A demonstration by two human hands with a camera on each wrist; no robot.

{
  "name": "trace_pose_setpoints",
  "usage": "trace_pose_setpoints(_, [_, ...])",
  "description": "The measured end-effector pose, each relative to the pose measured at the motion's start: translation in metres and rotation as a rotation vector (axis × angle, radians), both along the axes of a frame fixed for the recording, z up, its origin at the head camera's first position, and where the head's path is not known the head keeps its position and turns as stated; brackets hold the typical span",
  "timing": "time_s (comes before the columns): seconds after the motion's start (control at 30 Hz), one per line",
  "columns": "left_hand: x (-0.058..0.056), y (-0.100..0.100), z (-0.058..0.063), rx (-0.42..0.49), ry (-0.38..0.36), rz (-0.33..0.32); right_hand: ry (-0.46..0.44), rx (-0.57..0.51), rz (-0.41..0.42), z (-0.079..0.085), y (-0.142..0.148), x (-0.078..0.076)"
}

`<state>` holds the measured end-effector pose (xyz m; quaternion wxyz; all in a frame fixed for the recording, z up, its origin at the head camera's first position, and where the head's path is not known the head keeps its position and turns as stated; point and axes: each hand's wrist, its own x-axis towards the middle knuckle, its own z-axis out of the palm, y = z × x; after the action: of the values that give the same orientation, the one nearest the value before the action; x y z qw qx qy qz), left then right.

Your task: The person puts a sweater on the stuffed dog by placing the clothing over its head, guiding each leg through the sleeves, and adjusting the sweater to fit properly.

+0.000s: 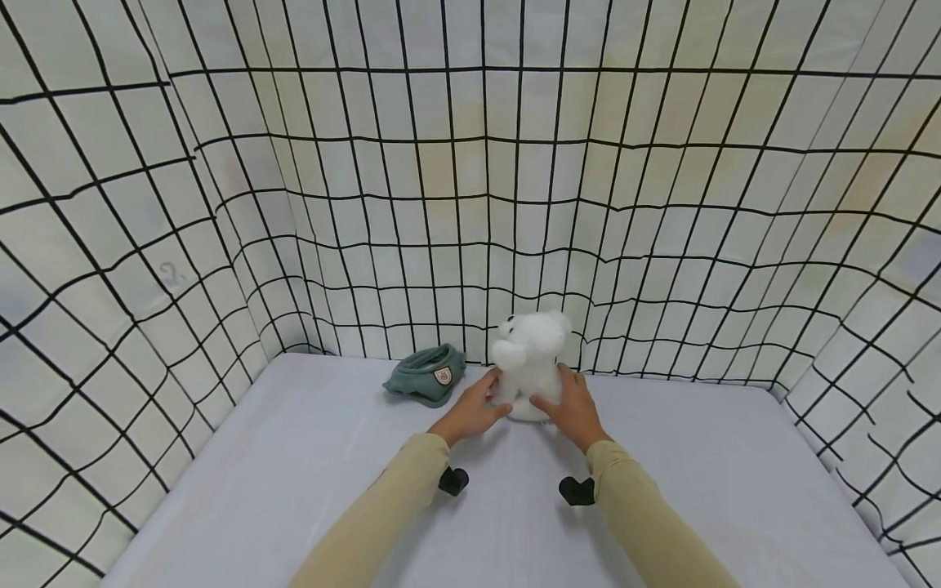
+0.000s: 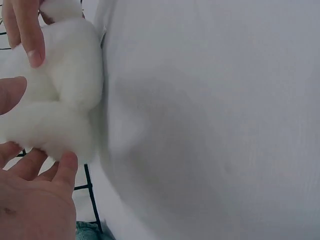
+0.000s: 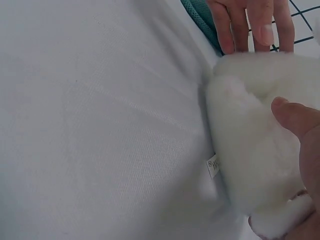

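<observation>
A white plush toy (image 1: 537,343) sits upright at the far edge of the white surface, its head up against the black grid. My left hand (image 1: 474,408) holds its left side, with the fingers (image 2: 65,170) against one plush leg and the thumb near its front. On the other side my right hand (image 1: 577,408) grips the toy, the thumb (image 3: 292,115) pressing into the fur. A small white tag (image 3: 213,166) sticks out from the toy's base in the right wrist view. Just left of my left hand lies a green beret (image 1: 426,376) with a badge.
Black grid netting (image 1: 485,196) stands before pale walls at the back and both sides. The white-covered table (image 1: 507,523) spreads out under my forearms. Small black wrist-worn pieces (image 1: 453,481) hang below both wrists.
</observation>
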<state>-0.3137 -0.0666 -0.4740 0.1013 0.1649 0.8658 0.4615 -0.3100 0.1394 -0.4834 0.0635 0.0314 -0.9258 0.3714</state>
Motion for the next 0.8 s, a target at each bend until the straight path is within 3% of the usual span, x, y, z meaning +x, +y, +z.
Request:
trace_pose_setpoints(0.5, [0.0061, 0.0063, 0.0085, 0.053, -0.01, -0.046, 0.077, 0.035, -0.083, -0.0002, -0.0064, -0.0009])
trace_pose_setpoints(0.8, [0.0017, -0.0021, 0.0041, 0.11, -0.024, -0.03, 0.108, 0.04, -0.139, 0.0042, -0.0048, 0.0017])
